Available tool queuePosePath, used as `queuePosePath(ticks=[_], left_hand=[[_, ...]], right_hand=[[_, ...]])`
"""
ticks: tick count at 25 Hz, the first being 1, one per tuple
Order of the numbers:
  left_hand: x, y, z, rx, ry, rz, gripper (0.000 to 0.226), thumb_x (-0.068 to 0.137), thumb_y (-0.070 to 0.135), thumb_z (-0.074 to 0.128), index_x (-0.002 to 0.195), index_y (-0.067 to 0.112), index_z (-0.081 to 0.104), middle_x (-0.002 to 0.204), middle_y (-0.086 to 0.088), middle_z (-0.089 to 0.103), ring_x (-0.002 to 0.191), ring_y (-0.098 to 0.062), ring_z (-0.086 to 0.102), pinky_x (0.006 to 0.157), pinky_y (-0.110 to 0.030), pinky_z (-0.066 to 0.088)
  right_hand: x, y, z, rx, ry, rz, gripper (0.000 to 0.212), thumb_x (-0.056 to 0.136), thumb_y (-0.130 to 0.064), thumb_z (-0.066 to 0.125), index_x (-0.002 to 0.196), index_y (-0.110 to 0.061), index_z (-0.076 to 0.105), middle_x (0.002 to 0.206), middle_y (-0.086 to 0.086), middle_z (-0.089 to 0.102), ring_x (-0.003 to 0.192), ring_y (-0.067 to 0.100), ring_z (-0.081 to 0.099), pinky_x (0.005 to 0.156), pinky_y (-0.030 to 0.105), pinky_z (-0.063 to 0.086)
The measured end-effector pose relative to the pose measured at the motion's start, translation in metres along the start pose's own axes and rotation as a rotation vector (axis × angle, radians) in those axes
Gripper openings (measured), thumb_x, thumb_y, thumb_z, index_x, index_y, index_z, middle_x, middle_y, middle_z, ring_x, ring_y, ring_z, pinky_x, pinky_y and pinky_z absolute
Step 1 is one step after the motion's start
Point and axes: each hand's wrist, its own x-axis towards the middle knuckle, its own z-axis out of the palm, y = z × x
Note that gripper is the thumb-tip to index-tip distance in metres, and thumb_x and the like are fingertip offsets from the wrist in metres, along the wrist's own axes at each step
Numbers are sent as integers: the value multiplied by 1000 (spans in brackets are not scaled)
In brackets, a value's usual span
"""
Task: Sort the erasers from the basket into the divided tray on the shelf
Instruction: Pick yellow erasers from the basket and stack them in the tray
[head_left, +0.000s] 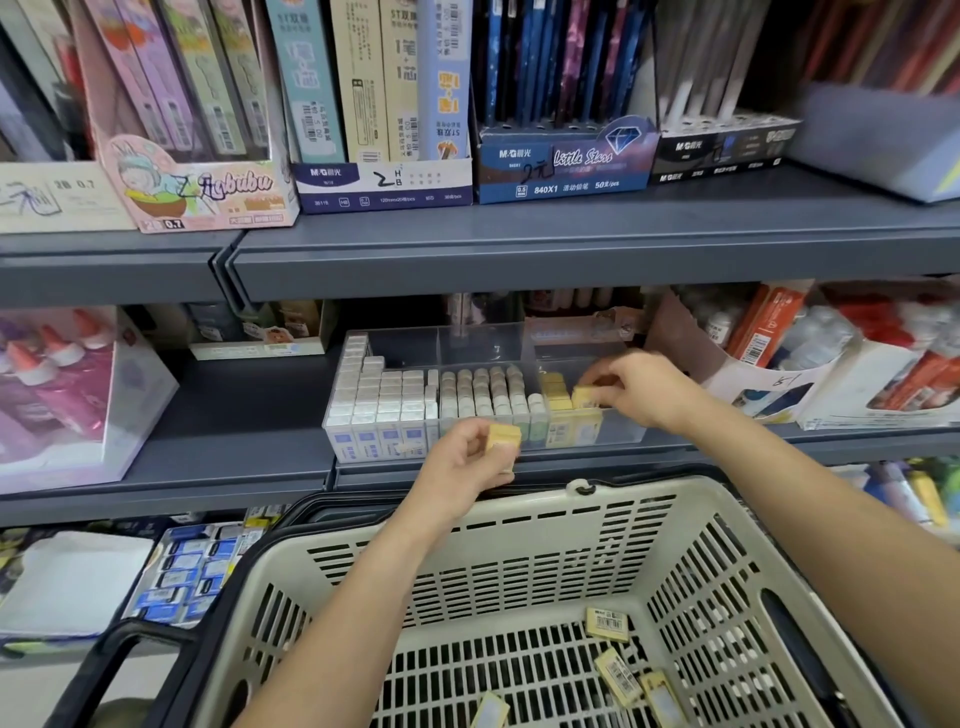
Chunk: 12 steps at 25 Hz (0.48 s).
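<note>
Head view showed a grey shop shelf. Right hand pinched a yellow eraser inside the divided tray, right compartment; left hand gripped a second eraser just before it. Under both hands, the basket held loose erasers.

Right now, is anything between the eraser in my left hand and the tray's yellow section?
Yes: your right hand sits over that right-end compartment, pinching another yellow eraser. Otherwise only the tray's clear front wall to lift over.

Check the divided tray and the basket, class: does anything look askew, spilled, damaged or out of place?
Nothing looks damaged or spilled. The erasers in the divided tray stand in tidy rows by colour. Only the yellow erasers in the basket lie scattered at odd angles on its floor, unsorted.
</note>
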Motion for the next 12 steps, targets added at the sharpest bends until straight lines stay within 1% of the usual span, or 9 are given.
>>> queuePosePath(ticks=[2, 4, 6, 7, 8, 9, 10, 11, 12], left_hand=[[0, -1, -1, 36, -2, 36, 23, 89, 8, 60, 96, 29, 63, 90, 12, 69, 87, -2, 64, 74, -20, 53], [1, -1, -1, 39, 1, 43, 28, 88, 4, 60, 97, 31, 63, 87, 14, 70, 83, 1, 64, 73, -18, 52], [2, -2, -1, 30, 7, 30, 32, 87, -2, 58, 99, 27, 62, 93, 9, 69, 86, 0, 65, 73, -17, 52], [2, -1, -1, 36, 11, 20, 33, 87, -4, 58, 100, 26, 60, 98, 7, 68, 89, -2, 65, 74, -18, 53], [2, -1, 0, 41, 14, 11, 34, 86, -6, 58, 100, 25, 59, 100, 3, 67, 91, -5, 65, 75, -18, 53], [1, 0, 0, 41, 16, 5, 33, 85, -6, 59, 100, 24, 59, 101, 1, 66, 92, -6, 65, 75, -18, 53], [1, 0, 1, 40, 19, 1, 33, 84, -7, 60, 99, 22, 59, 102, -1, 66, 91, -7, 65, 74, -18, 53], [0, 2, 1, 36, 22, -1, 32, 84, -7, 60, 99, 21, 59, 101, -2, 66, 90, -7, 65, 74, -18, 53], [-1, 3, 2, 28, 24, 3, 30, 84, -8, 60, 98, 18, 59, 100, -3, 66, 88, -7, 65, 73, -18, 54]], right_hand=[[5, 0, 3, -18, -67, -5, 24, 93, -22, 54, 114, -17, 66, 124, 1, 62, 115, 19, 55, 100, 28, 39], [7, 1, 4, -34, -110, -11, 24, 95, -20, 51, 113, -16, 67, 125, 1, 62, 116, 18, 54, 102, 28, 38], [7, 0, 3, -64, -140, -24, 26, 96, -20, 48, 115, -17, 66, 126, 0, 61, 116, 17, 53, 102, 28, 38], [6, -1, 3, -79, -129, -34, 27, 96, -22, 47, 116, -17, 65, 126, 0, 61, 117, 18, 53, 102, 29, 39], [3, -4, 2, -85, -70, -43, 27, 96, -23, 47, 115, -17, 65, 124, 0, 62, 115, 19, 55, 101, 32, 41], [-1, -8, 3, -71, 42, -61, 27, 96, -25, 48, 113, -18, 67, 120, 0, 65, 110, 19, 58, 97, 34, 44], [-7, -14, 4, 0, 165, -87, 25, 94, -28, 50, 108, -18, 69, 111, -1, 69, 102, 17, 62, 92, 33, 48], [-14, -23, 7, 116, 237, -125, 24, 92, -32, 54, 102, -20, 71, 100, -4, 71, 92, 13, 63, 84, 30, 50], [-23, -33, 10, 228, 230, -171, 21, 88, -35, 58, 97, -22, 72, 91, -8, 70, 83, 7, 63, 77, 24, 49]])
